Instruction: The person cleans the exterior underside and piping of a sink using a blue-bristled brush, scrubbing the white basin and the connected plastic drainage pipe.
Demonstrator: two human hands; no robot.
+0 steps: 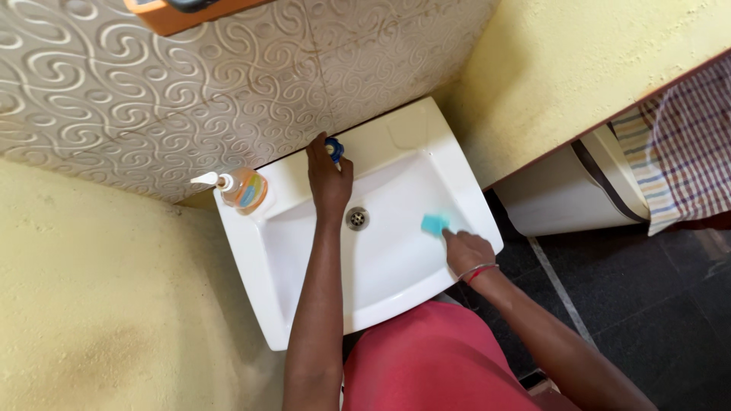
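1. The fingers of the left hand (329, 179) are curled shut around the blue tap handle (334, 148), just above the middle of the frame, at the back rim of the white washbasin (251, 251).
2. The fingers of the right hand (467, 251) are closed on a small turquoise sponge (435, 223), pressing it against the inner right wall of the basin, right of centre in the frame.
3. The sponge looks soft and light; it will likely squash under pressure and turn slippery when wet, so pinching it across its short sides with the fingertips, as it is held now, seems the surest hold.
4. The tap handle looks small, rigid and fixed; I judge that it is best gripped around its blue knob.
5. The drain (357, 218) sits in the basin floor between the two hands, nearer the left wrist.
6. A red thread bracelet (480, 271) circles the right wrist.
7. A clear pump bottle of orange liquid soap (242, 188) stands upright on the basin's back left corner, left of the left hand and apart from it.
8. Behind the basin a patterned tile wall (152, 91) fills the upper left; a checked cloth (685, 160) hangs at the right edge of the frame.
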